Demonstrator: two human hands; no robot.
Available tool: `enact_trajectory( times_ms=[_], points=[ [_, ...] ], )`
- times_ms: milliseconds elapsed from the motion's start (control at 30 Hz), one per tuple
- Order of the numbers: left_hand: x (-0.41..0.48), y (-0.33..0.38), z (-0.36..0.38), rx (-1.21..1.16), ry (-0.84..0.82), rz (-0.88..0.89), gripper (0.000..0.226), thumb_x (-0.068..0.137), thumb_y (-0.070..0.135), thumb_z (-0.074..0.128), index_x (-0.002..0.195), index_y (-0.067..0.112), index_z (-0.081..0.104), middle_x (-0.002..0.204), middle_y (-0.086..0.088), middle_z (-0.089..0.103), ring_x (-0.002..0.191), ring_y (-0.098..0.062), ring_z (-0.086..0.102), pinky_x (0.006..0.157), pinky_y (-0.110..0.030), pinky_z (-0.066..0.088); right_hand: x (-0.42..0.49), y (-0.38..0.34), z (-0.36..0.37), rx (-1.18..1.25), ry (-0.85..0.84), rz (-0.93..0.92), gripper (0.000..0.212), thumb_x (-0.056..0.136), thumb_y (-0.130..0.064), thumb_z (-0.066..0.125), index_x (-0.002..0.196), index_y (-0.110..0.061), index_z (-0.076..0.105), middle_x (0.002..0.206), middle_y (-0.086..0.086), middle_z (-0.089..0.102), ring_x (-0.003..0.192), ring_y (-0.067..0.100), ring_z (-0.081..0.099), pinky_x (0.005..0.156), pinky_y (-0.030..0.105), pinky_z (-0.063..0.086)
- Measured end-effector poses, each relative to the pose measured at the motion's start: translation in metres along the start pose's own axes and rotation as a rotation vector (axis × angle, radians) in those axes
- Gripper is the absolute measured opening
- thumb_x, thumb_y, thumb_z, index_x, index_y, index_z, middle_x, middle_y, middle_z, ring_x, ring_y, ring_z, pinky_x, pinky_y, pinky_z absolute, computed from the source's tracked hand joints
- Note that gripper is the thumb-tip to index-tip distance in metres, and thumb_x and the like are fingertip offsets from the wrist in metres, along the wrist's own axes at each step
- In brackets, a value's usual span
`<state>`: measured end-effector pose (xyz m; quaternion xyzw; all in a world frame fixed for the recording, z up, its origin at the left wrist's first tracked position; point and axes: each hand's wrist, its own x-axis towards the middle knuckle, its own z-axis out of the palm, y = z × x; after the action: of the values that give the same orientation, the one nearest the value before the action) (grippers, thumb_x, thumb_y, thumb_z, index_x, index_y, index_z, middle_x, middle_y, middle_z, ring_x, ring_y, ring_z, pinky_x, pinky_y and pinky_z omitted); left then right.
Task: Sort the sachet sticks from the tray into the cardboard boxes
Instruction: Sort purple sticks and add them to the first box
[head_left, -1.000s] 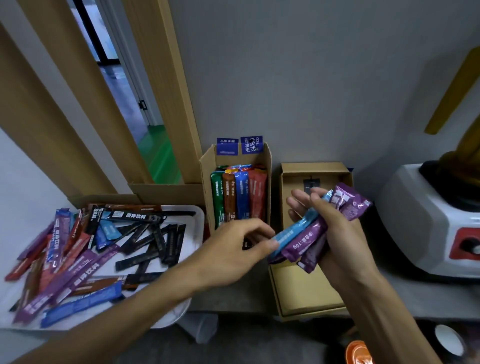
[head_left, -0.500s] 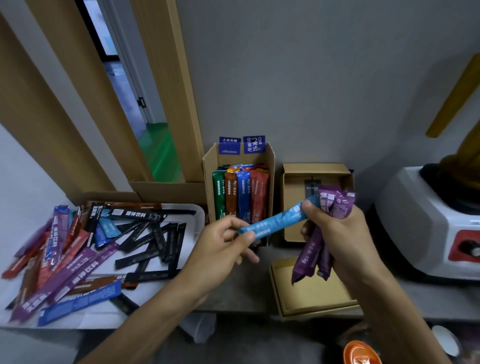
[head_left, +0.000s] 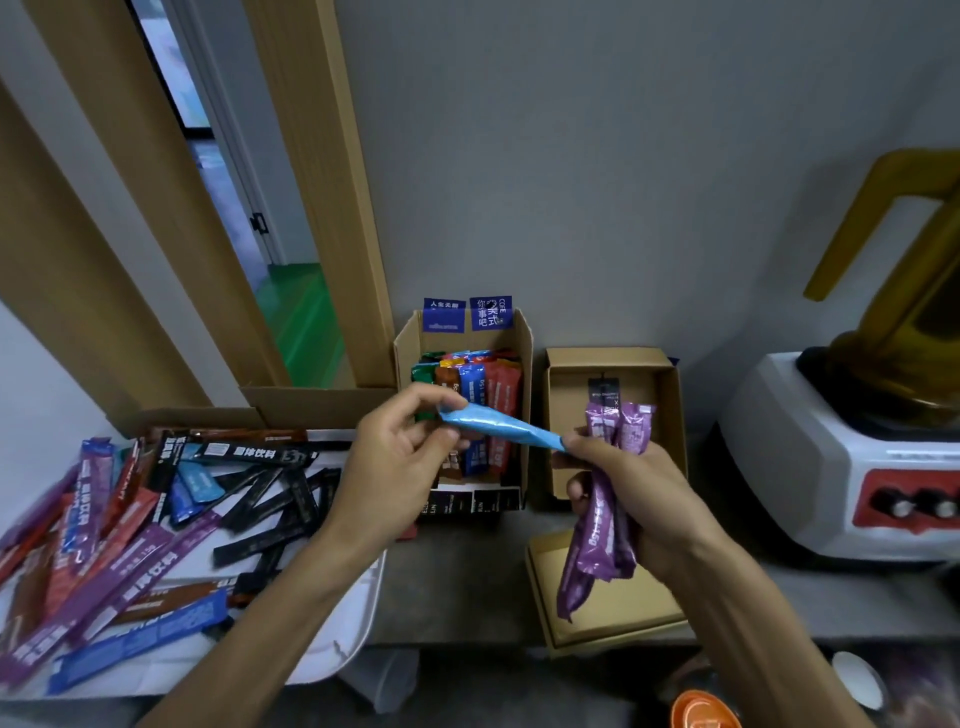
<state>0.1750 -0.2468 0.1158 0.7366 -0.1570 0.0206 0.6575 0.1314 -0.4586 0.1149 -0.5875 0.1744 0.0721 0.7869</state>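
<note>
Pinching opposite ends, your left hand and right hand share the blue stick; right also grips purple sticks. Free the right end, then box it upright.

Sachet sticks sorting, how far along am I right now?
Done: the tall box holds a row of upright sticks. In hand: the left hand pinches a light blue stick, its other end at the right hand, which grips a bunch of purple sticks. To do: many loose sticks lie on the tray, and the shallow box shows only one dark stick.
</note>
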Motion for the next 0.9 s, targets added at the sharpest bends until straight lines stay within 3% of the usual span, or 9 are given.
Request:
enact_trajectory(
  times_ms=[133,233,333,400,567,733,833,900],
  points=[
    [0.012,0.004,-0.002,-0.017,0.074,-0.014,0.010,0.092,0.005,0.065,0.100,0.011,0.065,0.090,0.000,0.071,0.085,-0.017,0.070,0.078,-0.039,0.056,-0.001,0.006,0.020,0.092,0.043,-0.044,0.028,0.091,-0.003,0.067,0.118,-0.008,0.063,0.074,0.006,0.069,0.057,0.016,0.061,0.051,0.025,0.052],
    [0.023,0.009,-0.010,0.019,0.128,0.032,0.011,0.092,0.003,0.065,0.100,0.009,0.061,0.093,-0.005,0.071,0.090,-0.014,0.072,0.075,-0.027,0.058,-0.002,0.010,0.038,0.085,0.028,-0.087,0.028,0.089,-0.007,0.070,0.116,-0.012,0.066,0.086,0.011,0.071,0.058,0.016,0.061,0.052,0.026,0.052],
    [0.033,0.017,-0.022,0.003,0.023,0.006,0.026,0.092,0.002,0.066,0.111,0.015,0.056,0.096,-0.006,0.072,0.088,-0.013,0.073,0.070,-0.020,0.055,-0.007,0.015,0.055,0.041,0.033,-0.113,0.022,0.089,-0.014,0.071,0.111,-0.009,0.068,0.080,0.007,0.074,0.053,0.015,0.057,0.047,0.023,0.049],
    [0.038,0.020,-0.033,-0.013,-0.017,-0.014,0.031,0.091,0.001,0.067,0.115,0.016,0.054,0.095,-0.007,0.073,0.087,-0.013,0.073,0.068,-0.019,0.054,-0.010,0.018,0.067,0.006,0.048,-0.139,0.022,0.090,-0.016,0.071,0.111,-0.008,0.067,0.087,0.010,0.077,0.054,0.015,0.057,0.050,0.025,0.050],
    [0.045,0.022,-0.054,-0.067,-0.020,-0.086,0.027,0.088,0.004,0.070,0.112,0.010,0.060,0.098,-0.006,0.075,0.091,-0.014,0.073,0.071,-0.021,0.056,-0.010,0.025,0.089,0.005,0.079,-0.200,0.025,0.092,-0.017,0.069,0.116,-0.010,0.066,0.099,0.013,0.077,0.073,0.025,0.073,0.060,0.027,0.056],
    [0.048,0.017,-0.075,-0.031,-0.188,-0.084,0.013,0.089,0.001,0.067,0.102,0.005,0.068,0.098,-0.009,0.073,0.090,-0.015,0.073,0.079,-0.024,0.059,-0.016,0.041,0.106,0.055,0.157,-0.253,0.022,0.092,-0.015,0.067,0.113,-0.010,0.066,0.102,0.013,0.077,0.079,0.023,0.074,0.061,0.027,0.055],
    [0.050,0.021,-0.087,0.029,-0.275,-0.026,0.014,0.091,0.000,0.064,0.104,0.004,0.067,0.102,-0.010,0.071,0.089,-0.011,0.070,0.075,-0.021,0.058,-0.018,0.049,0.112,0.164,0.120,-0.163,0.029,0.095,-0.028,0.063,0.119,-0.011,0.063,0.108,0.015,0.075,0.080,0.023,0.074,0.057,0.026,0.054],
    [0.052,0.023,-0.095,0.017,-0.365,-0.002,0.015,0.092,-0.004,0.061,0.103,0.004,0.066,0.107,-0.014,0.070,0.097,-0.013,0.069,0.080,-0.025,0.058,-0.020,0.052,0.114,0.229,0.057,-0.038,0.034,0.095,-0.034,0.063,0.120,-0.012,0.064,0.107,0.015,0.075,0.078,0.020,0.072,0.056,0.026,0.052]
  ],
)
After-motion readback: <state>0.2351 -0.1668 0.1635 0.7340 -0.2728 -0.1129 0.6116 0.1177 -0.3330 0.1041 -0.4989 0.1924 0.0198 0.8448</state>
